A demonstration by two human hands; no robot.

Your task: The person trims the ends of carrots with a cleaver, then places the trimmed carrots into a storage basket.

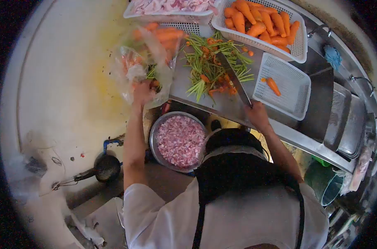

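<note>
My right hand (258,114) is closed round the handle of a long knife (235,78). Its blade lies over a heap of cut green carrot stalks and orange tops (201,68) on the steel counter (181,81). My left hand (143,92) is closed on a clear plastic bag (160,92) at the counter's left end. Carrots (132,60) and some green stems show through the bag; the fingertips are partly hidden there. More carrots (169,35) lie behind the bag. A single carrot (273,86) lies in a white perforated basket (286,108) right of the knife.
A white basket (300,52) full of carrots stands at the back right, beside a tray of pale pink meat (172,6). Below the counter's front edge sits a metal bowl of chopped meat (181,141). A sink with metal pans (352,128) is at right; a blue cloth (332,57) lies by it.
</note>
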